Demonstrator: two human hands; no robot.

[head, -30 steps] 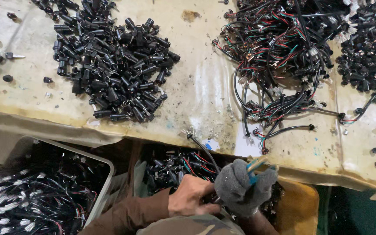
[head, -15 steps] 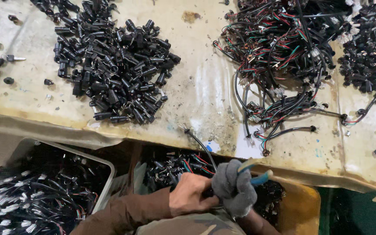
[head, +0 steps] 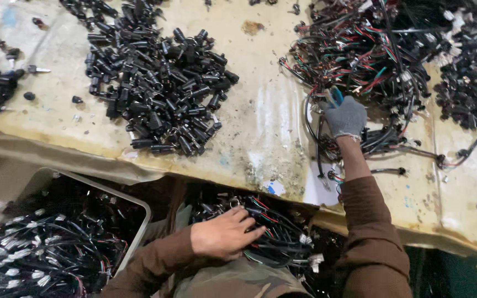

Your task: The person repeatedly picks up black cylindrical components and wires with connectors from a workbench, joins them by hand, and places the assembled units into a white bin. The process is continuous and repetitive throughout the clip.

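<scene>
Grip, L: left hand [head: 223, 238] bare, laid flat w/ fingers spread on wire bundle [head: 271, 232] in lap; nothing pinched, likely steadied.
Grip, R: right hand [head: 345, 117] gloved, blue tool [head: 335, 96] held; closed among wire heap [head: 371, 60] on table [head: 260, 110], wire pinch can't be told.
Bin: grey bin [head: 139, 221] of wired pieces kept at left.
Far: black connector pile [head: 161, 94] heaped on table, apart from wires.

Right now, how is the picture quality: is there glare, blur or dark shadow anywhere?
Head view: soft, even light on the table, with a pale sheen at its middle; the gloved right hand and the bare left hand look fairly sharp; the bin of wires at lower left is dim and blurred.
</scene>
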